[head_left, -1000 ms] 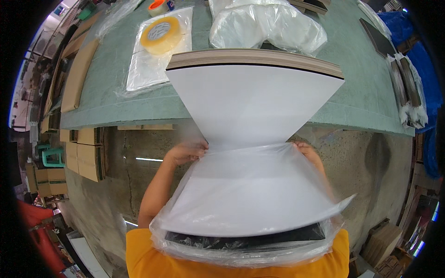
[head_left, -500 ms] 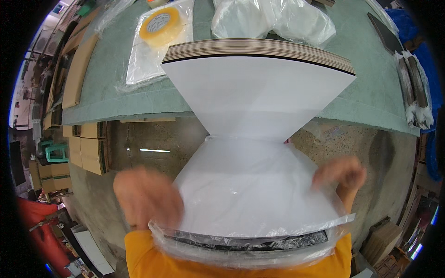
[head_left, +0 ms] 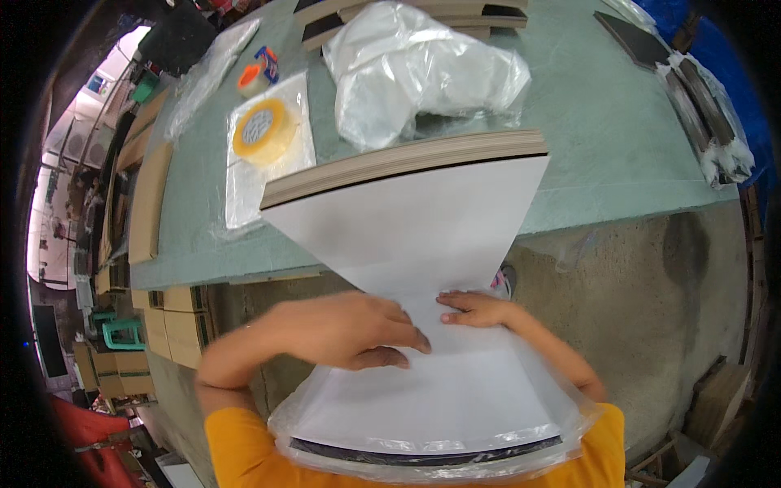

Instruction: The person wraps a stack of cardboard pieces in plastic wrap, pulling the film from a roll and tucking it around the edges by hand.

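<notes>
A stack of boards (head_left: 407,172) with a white top face leans between the table edge and my body, looking narrow in the middle. Its far end shows brown layered edges and a thin black line. Clear plastic film (head_left: 569,419) wraps the near half, and a dark strip (head_left: 427,457) shows under it at the near end. My left hand (head_left: 366,329) hovers over or rests on the white face, its fingers curved and apart; contact is hard to judge. At the narrow middle my right hand (head_left: 476,310) lies with fingers stretched out on the surface.
On the green table (head_left: 586,171) lie a crumpled clear plastic bag (head_left: 423,69), a yellow tape roll (head_left: 265,132) on flat plastic sleeves (head_left: 277,187), and a tape dispenser (head_left: 259,73). Wrapped dark pieces (head_left: 704,118) lie at the right edge. Cartons (head_left: 183,325) stand below left.
Both hands have come in from the sides of the near half to the middle of the white face. The view has shifted, and the stack now appears lower and tilted.
</notes>
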Available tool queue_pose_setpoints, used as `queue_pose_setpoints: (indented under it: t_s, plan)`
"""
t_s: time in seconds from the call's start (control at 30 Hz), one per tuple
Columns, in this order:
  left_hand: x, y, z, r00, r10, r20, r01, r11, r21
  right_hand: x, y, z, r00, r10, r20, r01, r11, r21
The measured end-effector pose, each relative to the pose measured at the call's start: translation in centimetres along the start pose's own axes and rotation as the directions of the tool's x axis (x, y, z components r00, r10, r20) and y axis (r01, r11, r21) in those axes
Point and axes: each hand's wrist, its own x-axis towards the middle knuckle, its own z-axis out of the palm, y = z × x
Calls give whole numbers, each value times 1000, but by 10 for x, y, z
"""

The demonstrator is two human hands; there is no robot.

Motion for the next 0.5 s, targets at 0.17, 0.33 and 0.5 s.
queue_pose_setpoints:
  t_s: [0.17, 0.33, 0.5]
  plan:
    - [89, 22, -142, 717, 412, -562, 27, 790, 613, -6, -9, -3, 993, 58, -105, -56, 998, 17]
    - [158, -104, -186, 685, 421, -594, 470, 368, 802, -2, -2, 0, 995, 71, -73, -68, 997, 42]
    - [161, -120, -228, 764, 129, -632, 482, 536, 693, -10, -5, 1, 966, 66, -251, -53, 997, 60]
